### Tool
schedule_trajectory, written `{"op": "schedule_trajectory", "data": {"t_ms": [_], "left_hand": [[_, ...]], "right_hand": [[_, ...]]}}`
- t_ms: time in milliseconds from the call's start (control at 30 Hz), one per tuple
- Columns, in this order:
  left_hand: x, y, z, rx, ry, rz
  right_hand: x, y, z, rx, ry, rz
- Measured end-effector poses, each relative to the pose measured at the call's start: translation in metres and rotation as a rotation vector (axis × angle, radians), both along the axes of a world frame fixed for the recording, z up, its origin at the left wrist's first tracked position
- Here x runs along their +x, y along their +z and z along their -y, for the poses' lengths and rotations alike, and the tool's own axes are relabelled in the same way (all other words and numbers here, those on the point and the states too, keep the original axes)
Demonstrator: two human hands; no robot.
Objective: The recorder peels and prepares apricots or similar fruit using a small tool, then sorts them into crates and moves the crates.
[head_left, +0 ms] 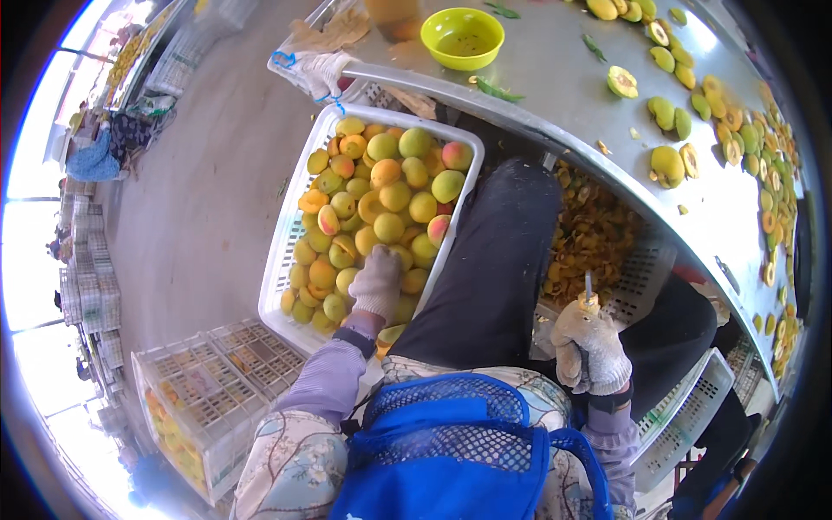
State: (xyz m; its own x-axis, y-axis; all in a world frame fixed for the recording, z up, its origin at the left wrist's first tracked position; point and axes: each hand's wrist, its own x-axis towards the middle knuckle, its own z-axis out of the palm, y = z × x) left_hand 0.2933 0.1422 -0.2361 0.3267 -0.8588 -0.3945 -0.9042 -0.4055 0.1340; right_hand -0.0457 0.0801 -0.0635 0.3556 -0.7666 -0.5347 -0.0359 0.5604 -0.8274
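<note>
My left hand, in a knitted glove, reaches down into a white plastic crate full of yellow-green and orange apricots. Its fingers dip among the fruit and are mostly hidden, so whether they grip one is unclear. A similar glove, stained, covers my right hand. It is closed round a small knife whose short blade points up, away from me, above my lap. Some fruits in the crate look blushed red.
Ahead and right stands a metal table bearing a yellow-green bowl and many cut apricots. Beneath it, a crate holds brownish-orange fruit scraps. A lidded crate sits at left; another white crate is at right.
</note>
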Motion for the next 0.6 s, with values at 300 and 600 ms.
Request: {"op": "schedule_trajectory", "data": {"t_ms": [300,600], "left_hand": [[-0.019,0.124,0.099,-0.401,-0.227,-0.621],[-0.220,0.215,0.261,-0.569,-0.895,-0.440]], "right_hand": [[-0.009,0.023,0.009,0.372,-0.018,0.147],[-0.030,0.049,0.008,0.242,-0.059,0.028]]}}
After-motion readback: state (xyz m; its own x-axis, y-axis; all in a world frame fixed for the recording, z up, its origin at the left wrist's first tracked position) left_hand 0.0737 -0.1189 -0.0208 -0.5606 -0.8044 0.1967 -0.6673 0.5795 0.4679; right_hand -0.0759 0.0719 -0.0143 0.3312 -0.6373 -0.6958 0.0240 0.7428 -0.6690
